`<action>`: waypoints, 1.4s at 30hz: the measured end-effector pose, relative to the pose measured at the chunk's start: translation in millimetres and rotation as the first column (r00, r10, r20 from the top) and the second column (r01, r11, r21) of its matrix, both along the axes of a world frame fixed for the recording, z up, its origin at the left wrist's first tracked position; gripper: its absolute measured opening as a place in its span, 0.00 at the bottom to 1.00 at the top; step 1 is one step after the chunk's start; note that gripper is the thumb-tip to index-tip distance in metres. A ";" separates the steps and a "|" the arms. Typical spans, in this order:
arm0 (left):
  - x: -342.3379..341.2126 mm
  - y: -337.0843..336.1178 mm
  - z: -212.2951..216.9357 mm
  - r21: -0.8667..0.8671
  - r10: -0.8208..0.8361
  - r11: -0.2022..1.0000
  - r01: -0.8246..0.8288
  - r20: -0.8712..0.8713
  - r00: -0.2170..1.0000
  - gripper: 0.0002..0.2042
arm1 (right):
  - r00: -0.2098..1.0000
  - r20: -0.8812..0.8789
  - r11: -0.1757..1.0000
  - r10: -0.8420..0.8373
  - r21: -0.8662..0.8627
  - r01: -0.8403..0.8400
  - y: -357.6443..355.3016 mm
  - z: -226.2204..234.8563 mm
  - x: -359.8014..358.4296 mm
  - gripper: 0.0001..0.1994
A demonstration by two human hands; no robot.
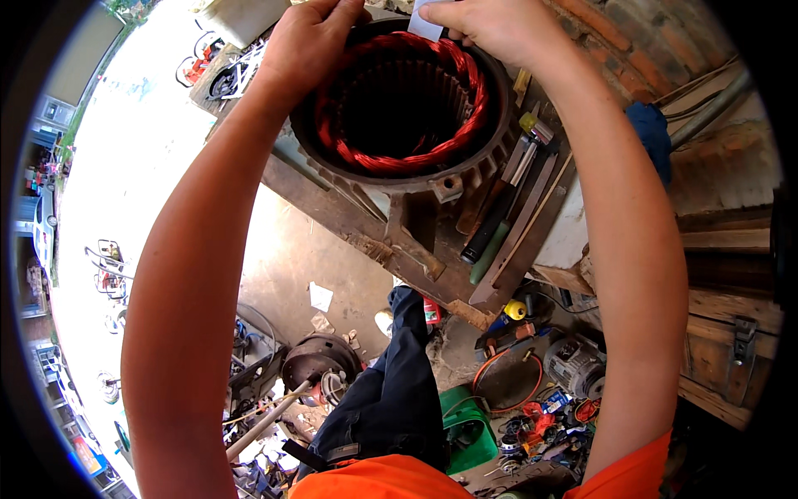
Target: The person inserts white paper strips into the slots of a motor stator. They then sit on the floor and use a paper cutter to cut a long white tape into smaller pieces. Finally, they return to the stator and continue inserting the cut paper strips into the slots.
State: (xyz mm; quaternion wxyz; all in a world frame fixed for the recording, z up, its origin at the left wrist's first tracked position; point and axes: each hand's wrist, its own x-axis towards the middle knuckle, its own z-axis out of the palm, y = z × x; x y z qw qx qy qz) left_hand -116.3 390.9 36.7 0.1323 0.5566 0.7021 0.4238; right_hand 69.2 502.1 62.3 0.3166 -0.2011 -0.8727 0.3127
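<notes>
stator (399, 100) far on table (332, 212), red windings (453, 141) already seated | left hand (312, 41) grip curled on far-left rim | right hand (490, 25) grip pinching white insulation paper (426, 25) at far rim, not yet inserted | tools (507, 208) right

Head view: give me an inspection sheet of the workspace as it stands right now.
Surface: worn wooden bench, with bare planks at the near edge.
Job's things: motor stator on its side, red copper windings around the bore; a white paper strip at its top rim.
Clutter: hand tools beside the stator; a small motor, a green container and scrap on the floor.
Grippers: left hand on the upper left rim; right hand pinching the paper strip.
Cables: orange coil on the floor.
Surroundings: brick wall to the right, sunlit yard to the left.
</notes>
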 end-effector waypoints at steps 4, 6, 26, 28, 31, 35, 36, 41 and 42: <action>-7.8 2.7 -3.0 0.018 -0.007 1.000 0.008 -0.040 0.999 0.23 | 0.999 -0.034 0.995 -0.039 -0.094 0.036 2.9 -7.3 -8.0 0.07; -8.4 2.2 -3.5 0.013 -0.002 1.000 0.003 -0.036 0.999 0.23 | 0.994 -0.072 0.982 -0.076 -0.179 0.063 -2.3 -11.1 -8.1 0.08; -2.6 2.4 -0.5 -0.020 0.050 0.999 -0.051 -0.017 0.999 0.23 | 0.957 -0.233 0.979 -0.170 -0.151 0.137 -4.1 -28.9 -9.8 0.09; -3.1 2.4 -0.7 -0.017 0.049 0.999 -0.049 -0.018 0.999 0.23 | 0.959 -0.224 0.976 -0.174 -0.166 0.138 -4.9 -27.9 -9.4 0.09; -5.5 3.4 -2.2 -0.006 0.037 0.999 -0.037 -0.038 0.999 0.23 | 0.960 -0.208 0.975 -0.186 -0.162 0.154 -6.1 -27.0 -9.2 0.09; -6.8 4.0 -2.9 0.000 0.025 1.000 -0.025 -0.041 0.999 0.23 | 0.959 -0.220 0.975 -0.181 -0.171 0.145 -6.8 -26.0 -8.7 0.09; -7.1 4.0 -2.8 0.000 0.025 1.000 -0.025 -0.041 0.999 0.23 | 0.958 -0.223 0.973 -0.179 -0.182 0.140 -8.1 -25.3 -8.3 0.09; -1.6 3.5 0.5 -0.016 0.046 0.999 -0.047 -0.063 0.997 0.22 | 0.959 -0.206 0.971 -0.194 -0.180 0.158 -5.5 -27.8 -8.9 0.09; -1.0 3.5 0.8 -0.022 0.050 0.998 -0.051 -0.060 0.997 0.22 | 0.961 -0.197 0.971 -0.193 -0.176 0.159 -5.5 -28.1 -8.5 0.09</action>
